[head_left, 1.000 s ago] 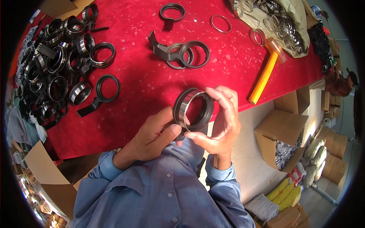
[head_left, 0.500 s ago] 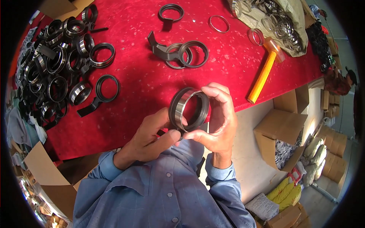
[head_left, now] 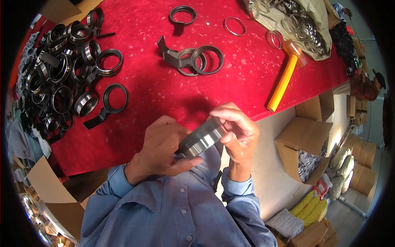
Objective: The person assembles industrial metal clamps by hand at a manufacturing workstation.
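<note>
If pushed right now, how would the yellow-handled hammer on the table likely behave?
The hammer probably stays rigid, given its straight, solid-looking handle. It may pivot about the bulkier head, likely its heavier end. Slid handle-first, it could overhang the nearby table edge.

A: Right side, floor level?
B: Pale floor (head_left: pixel 266 173). On it, an open brown carton (head_left: pixel 287 159), flaps out, greyish contents not resolved. Second carton (head_left: pixel 316 108) just behind.
A: Lower right?
B: White printed bag (head_left: pixel 286 223), touching a yellow bag (head_left: pixel 307 207). Red-and-white bundle (head_left: pixel 323 186) just above. Pale sacks (head_left: pixel 340 164) heaped near it; stacked cartons (head_left: pixel 363 179) alongside.
A: Far right edge?
B: One person (head_left: pixel 364 87), dark red top, dark cap. Small in view; activity cannot be told.
A: Left?
B: Open box (head_left: pixel 52 183) at lower left, pale flap tilted. Grey cloth (head_left: pixel 19 133) above it. Another box (head_left: pixel 59 10), top left corner, partly cut off.
</note>
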Motion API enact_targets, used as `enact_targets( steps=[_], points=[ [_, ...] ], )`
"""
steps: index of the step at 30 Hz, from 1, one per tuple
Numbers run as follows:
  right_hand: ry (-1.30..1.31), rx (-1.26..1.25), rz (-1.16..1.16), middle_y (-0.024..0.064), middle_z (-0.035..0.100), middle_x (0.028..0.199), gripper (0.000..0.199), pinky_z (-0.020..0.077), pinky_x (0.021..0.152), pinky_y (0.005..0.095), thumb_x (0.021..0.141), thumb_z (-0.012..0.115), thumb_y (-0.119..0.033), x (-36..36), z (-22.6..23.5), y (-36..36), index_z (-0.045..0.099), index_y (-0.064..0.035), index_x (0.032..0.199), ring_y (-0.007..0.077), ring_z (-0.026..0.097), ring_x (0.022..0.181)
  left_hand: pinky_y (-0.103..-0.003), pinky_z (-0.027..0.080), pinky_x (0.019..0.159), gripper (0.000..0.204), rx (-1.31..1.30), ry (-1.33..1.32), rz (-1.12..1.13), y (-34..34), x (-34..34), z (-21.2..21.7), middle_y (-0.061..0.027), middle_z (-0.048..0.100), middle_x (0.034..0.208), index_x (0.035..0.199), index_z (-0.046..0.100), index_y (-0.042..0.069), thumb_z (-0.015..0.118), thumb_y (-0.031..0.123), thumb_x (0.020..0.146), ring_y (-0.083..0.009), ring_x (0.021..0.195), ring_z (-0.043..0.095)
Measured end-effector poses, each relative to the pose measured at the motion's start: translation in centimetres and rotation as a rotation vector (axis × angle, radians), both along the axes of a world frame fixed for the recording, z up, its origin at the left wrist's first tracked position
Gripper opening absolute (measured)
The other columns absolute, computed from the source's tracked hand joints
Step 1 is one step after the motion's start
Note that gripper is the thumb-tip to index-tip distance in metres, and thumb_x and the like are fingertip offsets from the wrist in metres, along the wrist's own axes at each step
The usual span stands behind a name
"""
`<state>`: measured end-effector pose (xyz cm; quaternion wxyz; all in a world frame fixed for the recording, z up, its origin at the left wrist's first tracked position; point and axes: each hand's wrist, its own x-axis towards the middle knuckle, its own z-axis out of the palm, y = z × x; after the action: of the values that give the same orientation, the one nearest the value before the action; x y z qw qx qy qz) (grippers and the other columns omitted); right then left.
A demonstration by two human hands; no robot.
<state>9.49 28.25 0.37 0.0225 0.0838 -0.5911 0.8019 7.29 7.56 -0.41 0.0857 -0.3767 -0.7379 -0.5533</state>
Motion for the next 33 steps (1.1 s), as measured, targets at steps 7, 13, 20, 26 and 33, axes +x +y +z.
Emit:
enact_targets(
  steps=[7,13,20,26,33],
  points=[
    [0.175,0.067,-0.079,0.0159,0.066,0.1,0.055,0.0481,0.07,0.0286,0.078,0.083,-0.038,-0.2,-0.4,0.4,0.07,0.0069,0.106,0.0186,0.059,0.084,-0.042,0.048,0.076,0.038,-0.056,0.03,-0.035,-0.3,0.2,-0.6,-0.0147,0.068,0.103,0.103,0.06,0.002,0.078,0.016,0.072,-0.0282,0.084,0.065],
    [0.188,0.097,-0.123,0.0147,0.067,0.094,0.057,0.047,0.067,0.029,0.077,0.082,-0.043,0.0,-0.5,0.4,0.071,0.006,0.104,0.0188,0.059,0.081,-0.045,0.047,0.082,0.041,-0.125,-0.045,-0.115,-0.3,0.1,0.1,-0.0158,0.066,0.107,0.108,0.057,0.003,0.077,0.012,0.074,-0.0311,0.088,0.064],
    [0.165,0.14,-0.114,0.0106,0.065,0.09,0.06,0.044,0.064,0.0279,0.076,0.081,-0.049,-0.4,0.0,-0.1,0.073,0.0045,0.1,0.0166,0.057,0.078,-0.048,0.043,0.091,0.045,-0.21,-0.153,-0.129,-0.8,0.5,0.2,-0.0145,0.064,0.108,0.112,0.055,0.004,0.079,0.017,0.076,-0.0328,0.097,0.062],
    [0.079,0.147,-0.175,0.0086,0.061,0.086,0.064,0.0304,0.055,0.0241,0.082,0.077,-0.054,-0.4,-0.3,-1.1,0.069,0.0067,0.098,0.0101,0.046,0.067,-0.045,0.043,0.088,0.049,-0.088,-0.181,-0.093,-0.7,0.8,-0.2,-0.0147,0.062,0.105,0.116,0.054,0.002,0.079,0.025,0.081,-0.035,0.095,0.06],
    [-0.079,-0.011,-0.073,0.006,0.06,0.09,0.057,0.0444,0.073,0.0259,0.085,0.079,-0.042,-1.3,-0.5,-3.2,0.065,0.0073,0.11,0.0125,0.055,0.081,-0.045,0.045,0.079,0.046,-0.081,-0.358,0.05,-2.5,1.8,0.4,-0.0169,0.062,0.1,0.12,0.054,0.0,0.071,0.028,0.088,-0.0366,0.089,0.056]
  ],
)
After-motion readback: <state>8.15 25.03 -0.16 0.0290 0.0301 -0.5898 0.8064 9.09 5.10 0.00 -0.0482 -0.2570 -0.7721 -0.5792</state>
